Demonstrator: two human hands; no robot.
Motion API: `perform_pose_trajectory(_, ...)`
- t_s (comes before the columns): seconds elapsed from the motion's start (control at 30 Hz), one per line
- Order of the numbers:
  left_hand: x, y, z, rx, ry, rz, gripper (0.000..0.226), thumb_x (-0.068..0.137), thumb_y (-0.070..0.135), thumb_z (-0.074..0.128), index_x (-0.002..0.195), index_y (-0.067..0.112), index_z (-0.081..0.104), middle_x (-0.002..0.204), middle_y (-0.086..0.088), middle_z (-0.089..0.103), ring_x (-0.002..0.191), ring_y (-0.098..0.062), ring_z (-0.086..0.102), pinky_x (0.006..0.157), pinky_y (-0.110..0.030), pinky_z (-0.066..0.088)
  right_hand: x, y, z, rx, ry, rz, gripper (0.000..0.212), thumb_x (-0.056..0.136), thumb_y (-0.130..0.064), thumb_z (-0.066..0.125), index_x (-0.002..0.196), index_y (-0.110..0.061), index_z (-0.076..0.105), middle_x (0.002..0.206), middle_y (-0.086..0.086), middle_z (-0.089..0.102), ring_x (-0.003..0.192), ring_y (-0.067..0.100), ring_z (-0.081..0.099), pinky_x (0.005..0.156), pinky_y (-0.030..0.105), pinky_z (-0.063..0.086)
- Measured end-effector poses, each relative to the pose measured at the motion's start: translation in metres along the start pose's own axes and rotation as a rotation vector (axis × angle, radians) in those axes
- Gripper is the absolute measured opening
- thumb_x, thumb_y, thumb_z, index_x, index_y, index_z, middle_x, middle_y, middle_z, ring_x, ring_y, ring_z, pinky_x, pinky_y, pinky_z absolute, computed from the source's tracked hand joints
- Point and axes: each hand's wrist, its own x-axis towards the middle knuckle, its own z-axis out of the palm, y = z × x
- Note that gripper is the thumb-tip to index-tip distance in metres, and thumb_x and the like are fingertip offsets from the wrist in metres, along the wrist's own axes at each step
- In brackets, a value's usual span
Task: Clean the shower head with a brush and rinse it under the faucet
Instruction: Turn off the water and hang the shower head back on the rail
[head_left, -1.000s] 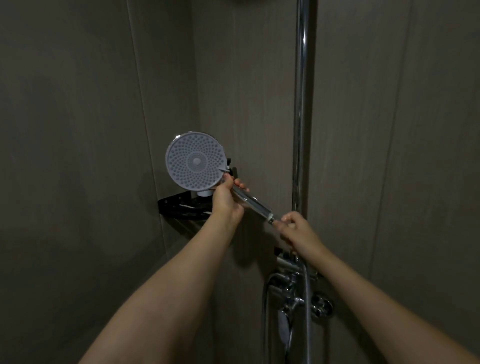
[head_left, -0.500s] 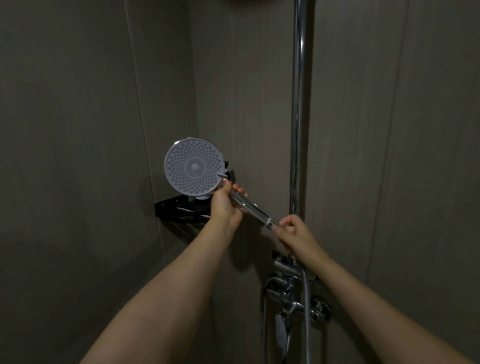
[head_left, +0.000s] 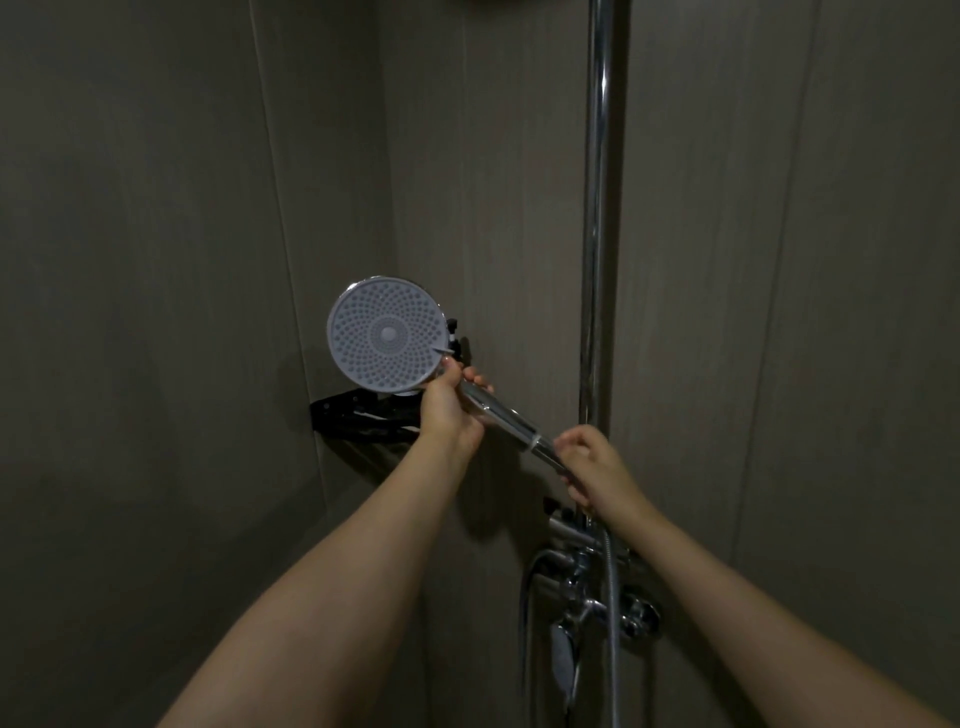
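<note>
Shower head (head_left: 387, 335) sat raised in the corner of a dim stall, its round grey face of small nozzles turned toward the camera. Its shiny handle (head_left: 501, 413) slanted down and to the right from the disc. The left hand (head_left: 449, 410) gripped the top of that handle just below the disc, fingers curled round it and the thumb up against the rim. The right hand (head_left: 592, 465) held the lower end of the handle, fingers closed round the place where the handle met the hose (head_left: 613, 623); the joint itself was hidden inside the fist. Both forearms reached up from the bottom of the view, well apart at the elbows and closer together at the hands.

Behind the disc, a black corner shelf (head_left: 358, 415) was fixed where the two walls met, partly covered by the disc and the left hand. What lay on it was too dark to tell. A small black fitting (head_left: 453, 338) showed just beside the right edge of the disc.

A chrome pole (head_left: 597, 208) ran straight up the wall on the right, from behind the right hand to the top of the view. Below the right hand, the chrome faucet (head_left: 587, 603) was mounted on the wall, with a round knob (head_left: 641, 618) on its right side and a spout pointing down. The hose hung down in front of the faucet and left the view at the bottom edge. The walls (head_left: 156, 260) were plain grey-brown panels with thin vertical seams.
</note>
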Motion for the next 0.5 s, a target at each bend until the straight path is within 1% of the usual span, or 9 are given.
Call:
perform_pose_trajectory(0.03, 0.000, 0.001, 0.000, -0.012, 0.000, -0.001, 0.018, 0.097, 0.020, 0.043, 0.080, 0.017, 0.049, 0.069, 0.001, 0.045, 0.061, -0.012, 0.045, 0.072, -0.028, 0.043, -0.001, -0.001, 0.000, -0.007, -0.019, -0.014, 0.007, 0.092, -0.016, 0.054, 0.092, -0.014, 0.047, 0.069, -0.002, 0.052, 0.039, -0.006, 0.051, 0.038, 0.007, 0.036)
perform_pose_trajectory(0.13, 0.001, 0.002, 0.001, -0.034, 0.005, -0.005, 0.023, 0.098, 0.021, 0.042, 0.075, 0.017, 0.046, 0.066, 0.001, 0.043, 0.057, -0.011, 0.042, 0.062, -0.025, 0.041, 0.002, 0.005, -0.002, -0.056, -0.032, -0.033, 0.031, 0.080, -0.006, 0.069, 0.091, -0.021, 0.045, 0.085, -0.002, 0.059, 0.060, -0.005, 0.062, 0.049, 0.008, 0.044)
perform_pose_trajectory(0.2, 0.000, 0.003, 0.001, -0.030, 0.010, -0.006, 0.025, 0.098, 0.022, 0.041, 0.074, 0.017, 0.045, 0.065, 0.001, 0.042, 0.056, -0.011, 0.041, 0.061, -0.024, 0.040, 0.002, 0.008, -0.001, -0.142, -0.015, -0.037, 0.035, 0.077, -0.004, 0.071, 0.089, -0.026, 0.047, 0.091, -0.003, 0.059, 0.075, 0.004, 0.062, 0.057, 0.011, 0.046)
perform_pose_trajectory(0.23, -0.001, 0.003, 0.000, -0.029, 0.010, -0.008, 0.024, 0.098, 0.022, 0.041, 0.074, 0.017, 0.045, 0.066, 0.001, 0.042, 0.057, -0.011, 0.041, 0.062, -0.025, 0.040, 0.002, 0.007, -0.001, -0.180, -0.006, -0.041, 0.031, 0.079, -0.004, 0.069, 0.090, -0.025, 0.049, 0.090, -0.004, 0.058, 0.075, 0.004, 0.060, 0.058, 0.011, 0.046)
perform_pose_trajectory(0.3, -0.001, 0.004, 0.000, -0.033, 0.007, -0.014, 0.024, 0.098, 0.022, 0.041, 0.075, 0.017, 0.045, 0.067, 0.001, 0.042, 0.059, -0.011, 0.041, 0.064, -0.025, 0.039, 0.003, 0.009, -0.001, -0.241, 0.009, -0.041, 0.011, 0.087, -0.010, 0.061, 0.087, -0.019, 0.055, 0.079, -0.004, 0.056, 0.062, 0.001, 0.054, 0.053, 0.010, 0.041)
perform_pose_trajectory(0.33, -0.002, 0.004, 0.000, -0.036, 0.005, -0.014, 0.024, 0.098, 0.022, 0.040, 0.075, 0.017, 0.045, 0.067, 0.001, 0.042, 0.059, -0.011, 0.040, 0.064, -0.025, 0.039, 0.005, 0.010, 0.001, -0.218, 0.017, -0.030, 0.012, 0.092, -0.016, 0.054, 0.081, -0.018, 0.057, 0.072, -0.003, 0.055, 0.053, -0.002, 0.051, 0.049, 0.009, 0.038)
perform_pose_trajectory(0.4, -0.003, 0.003, 0.001, -0.031, 0.002, -0.012, 0.024, 0.099, 0.022, 0.040, 0.076, 0.017, 0.044, 0.068, 0.001, 0.041, 0.059, -0.011, 0.039, 0.064, -0.025, 0.038, 0.006, 0.010, 0.005, -0.102, 0.066, 0.048, 0.035, 0.099, -0.026, 0.039, 0.072, -0.016, 0.058, 0.064, 0.001, 0.056, 0.039, -0.003, 0.046, 0.040, 0.009, 0.035)
perform_pose_trajectory(0.43, -0.003, 0.002, 0.001, -0.024, 0.002, -0.011, 0.023, 0.099, 0.021, 0.040, 0.076, 0.017, 0.045, 0.068, 0.001, 0.041, 0.059, -0.011, 0.040, 0.065, -0.025, 0.039, 0.006, 0.009, 0.005, -0.061, 0.079, 0.075, 0.040, 0.100, -0.029, 0.035, 0.071, -0.015, 0.058, 0.062, 0.001, 0.056, 0.036, -0.003, 0.045, 0.038, 0.009, 0.034)
perform_pose_trajectory(0.5, -0.003, 0.001, 0.000, -0.008, 0.006, -0.014, 0.021, 0.098, 0.021, 0.042, 0.078, 0.017, 0.047, 0.068, 0.001, 0.043, 0.059, -0.011, 0.042, 0.065, -0.025, 0.040, 0.003, 0.005, 0.005, -0.028, 0.050, 0.071, 0.038, 0.100, -0.030, 0.034, 0.074, -0.014, 0.057, 0.060, 0.002, 0.051, 0.033, -0.002, 0.042, 0.035, 0.010, 0.031)
